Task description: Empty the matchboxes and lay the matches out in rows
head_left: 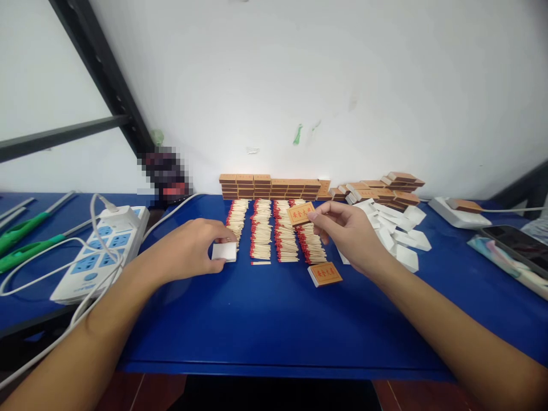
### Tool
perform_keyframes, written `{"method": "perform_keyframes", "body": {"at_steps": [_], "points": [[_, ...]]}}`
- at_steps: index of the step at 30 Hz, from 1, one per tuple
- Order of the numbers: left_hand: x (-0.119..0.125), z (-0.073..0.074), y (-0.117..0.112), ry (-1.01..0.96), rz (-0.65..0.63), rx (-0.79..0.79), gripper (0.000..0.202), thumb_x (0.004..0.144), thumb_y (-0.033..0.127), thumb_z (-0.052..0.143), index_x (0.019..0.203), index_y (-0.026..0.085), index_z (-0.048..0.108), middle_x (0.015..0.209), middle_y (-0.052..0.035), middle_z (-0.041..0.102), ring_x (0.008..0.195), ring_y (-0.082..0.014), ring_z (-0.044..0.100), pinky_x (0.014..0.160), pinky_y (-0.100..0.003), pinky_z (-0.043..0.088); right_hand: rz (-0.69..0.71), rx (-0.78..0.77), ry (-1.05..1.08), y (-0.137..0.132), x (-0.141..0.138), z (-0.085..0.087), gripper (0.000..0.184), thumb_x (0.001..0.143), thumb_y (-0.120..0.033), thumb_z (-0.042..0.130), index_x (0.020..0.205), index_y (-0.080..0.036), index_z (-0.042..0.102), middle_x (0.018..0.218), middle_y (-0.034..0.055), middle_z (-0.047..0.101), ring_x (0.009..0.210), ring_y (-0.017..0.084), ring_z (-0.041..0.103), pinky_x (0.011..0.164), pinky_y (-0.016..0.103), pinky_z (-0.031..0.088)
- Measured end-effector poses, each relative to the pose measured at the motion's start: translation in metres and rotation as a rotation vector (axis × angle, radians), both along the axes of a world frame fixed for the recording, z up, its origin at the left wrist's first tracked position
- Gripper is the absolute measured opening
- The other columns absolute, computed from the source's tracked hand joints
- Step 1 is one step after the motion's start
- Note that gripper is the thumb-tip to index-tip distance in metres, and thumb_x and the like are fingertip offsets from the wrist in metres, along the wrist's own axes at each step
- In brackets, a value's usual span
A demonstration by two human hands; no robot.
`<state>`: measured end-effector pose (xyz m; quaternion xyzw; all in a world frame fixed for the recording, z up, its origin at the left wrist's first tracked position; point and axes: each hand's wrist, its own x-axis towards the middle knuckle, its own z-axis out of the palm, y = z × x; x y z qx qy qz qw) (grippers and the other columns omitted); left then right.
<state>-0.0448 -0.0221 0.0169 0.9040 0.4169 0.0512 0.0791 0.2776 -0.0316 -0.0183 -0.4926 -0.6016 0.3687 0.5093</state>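
Note:
My left hand (194,248) grips a small white matchbox tray (225,252) between thumb and fingers, low over the blue table left of the matches. Between the thumb and fingers of my right hand (342,228) is an orange-brown matchbox cover (300,213) with red characters, raised above the matches at the right. Red-tipped matches (261,228) lie in several long rows between my hands. One lone match (261,263) rests just in front of them. Another matchbox (325,274) lies on the table below my right hand, its white side showing.
Stacked matchboxes (274,187) line the wall, and a looser pile of boxes (385,191) sits to their right. White trays (398,228) lie heaped beyond my right hand. A power strip (103,257) with cables is at left; a phone (514,237) is at far right.

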Motion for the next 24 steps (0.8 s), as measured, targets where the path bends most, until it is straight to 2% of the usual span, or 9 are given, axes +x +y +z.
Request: {"method": "perform_keyframes", "body": {"at_steps": [9,15,19,22,24], "points": [[-0.005,0.001,0.003,-0.023,0.012,0.005,0.043,0.083,0.035,0.073,0.124,0.023,0.076,0.121,-0.0043,0.076,0.106,-0.0256,0.071,0.091,-0.034,0.052,0.003,-0.002,0.01,-0.001,0.001,0.0,0.044,0.083,-0.06,0.081,0.077,-0.021,0.062,0.065,-0.001,0.058,0.054,0.011,0.05,0.05,0.027,0.038],[-0.006,0.0,0.004,-0.045,0.002,0.015,0.043,0.084,0.033,0.071,0.126,0.024,0.075,0.119,-0.0038,0.076,0.105,-0.0246,0.07,0.091,-0.033,0.052,0.0,0.013,-0.004,0.0,0.001,0.0,0.043,0.084,-0.058,0.08,0.076,-0.021,0.062,0.066,-0.0006,0.059,0.054,0.011,0.05,0.05,0.027,0.039],[-0.005,0.008,0.002,-0.073,0.032,0.015,0.045,0.082,0.033,0.071,0.126,0.023,0.075,0.112,-0.0043,0.075,0.099,-0.0234,0.069,0.086,-0.032,0.053,-0.001,0.015,0.002,0.0,0.001,-0.001,0.041,0.085,-0.057,0.08,0.076,-0.021,0.062,0.065,-0.001,0.059,0.054,0.011,0.05,0.05,0.027,0.039],[-0.009,0.021,-0.005,-0.155,0.005,-0.138,0.037,0.079,0.03,0.072,0.115,0.024,0.079,0.109,-0.0025,0.075,0.096,-0.0205,0.069,0.085,-0.029,0.054,-0.004,0.014,0.012,0.0,0.0,0.0,0.042,0.083,-0.057,0.081,0.077,-0.021,0.062,0.064,-0.0011,0.059,0.053,0.011,0.049,0.049,0.027,0.039],[-0.013,0.029,-0.012,-0.135,-0.058,-0.378,0.031,0.075,0.024,0.071,0.104,0.025,0.081,0.105,-0.001,0.077,0.092,-0.0183,0.07,0.083,-0.026,0.055,-0.005,0.015,0.013,0.0,0.0,0.0,0.042,0.083,-0.058,0.081,0.077,-0.021,0.062,0.064,-0.0012,0.058,0.053,0.011,0.05,0.049,0.027,0.039]]}}
